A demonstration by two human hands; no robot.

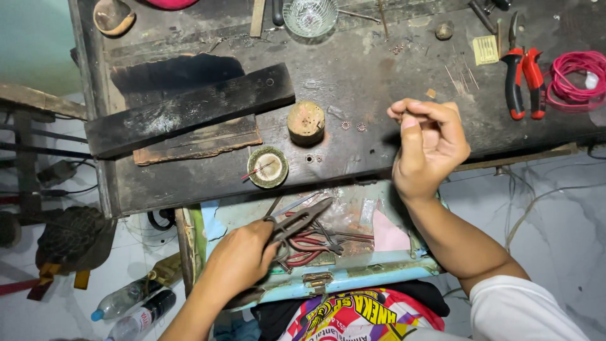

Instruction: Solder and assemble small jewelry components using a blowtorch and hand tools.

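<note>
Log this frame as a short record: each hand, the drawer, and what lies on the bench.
left hand: grip on dark pliers, held over the drawer
right hand: raised over the bench edge, fingertips pinched together; anything held is too small to tell
drawer: light blue, open, holding red-handled tools
bench: dark, worn wood
on bench: black wood block, cork stump, glass bowl, red pliers, pink cord coil

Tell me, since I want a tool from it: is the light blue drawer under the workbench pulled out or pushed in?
Pulled out. The drawer juts toward the person from under the workbench, its pliers exposed, and the left hand reaches into it.
</note>
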